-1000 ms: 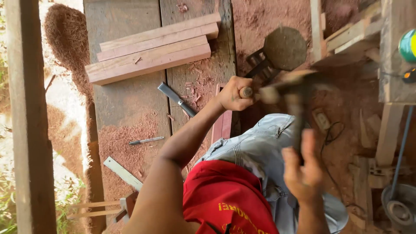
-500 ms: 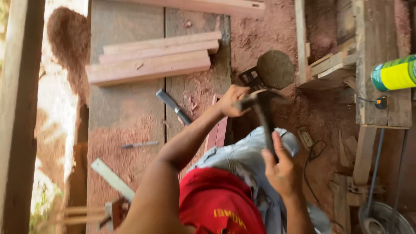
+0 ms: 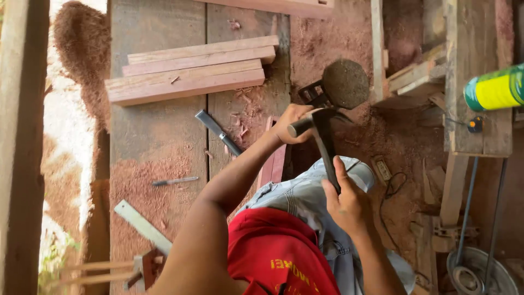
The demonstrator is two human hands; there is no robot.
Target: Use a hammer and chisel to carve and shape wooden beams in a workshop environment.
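My left hand (image 3: 290, 123) is closed around a short dark-handled tool (image 3: 295, 129), held over a reddish wooden piece (image 3: 273, 164) at the edge of the plank workbench (image 3: 158, 136). My right hand (image 3: 345, 203) grips the handle of a dark hammer (image 3: 326, 143). The hammer's head sits right beside the tool in my left hand. My knee in light jeans (image 3: 305, 196) is below both hands.
Several pale wooden battens (image 3: 191, 74) lie stacked on the bench. A chisel (image 3: 218, 133), a thin nail-like rod (image 3: 174, 181) and a metal square (image 3: 143, 226) lie on sawdust. A round dusty disc (image 3: 345, 83) and a yellow-green can (image 3: 494, 90) sit to the right.
The hammer has swung down from a blurred raised position to the tool in my left hand. My right hand has come closer to the left, and the view has shifted slightly.
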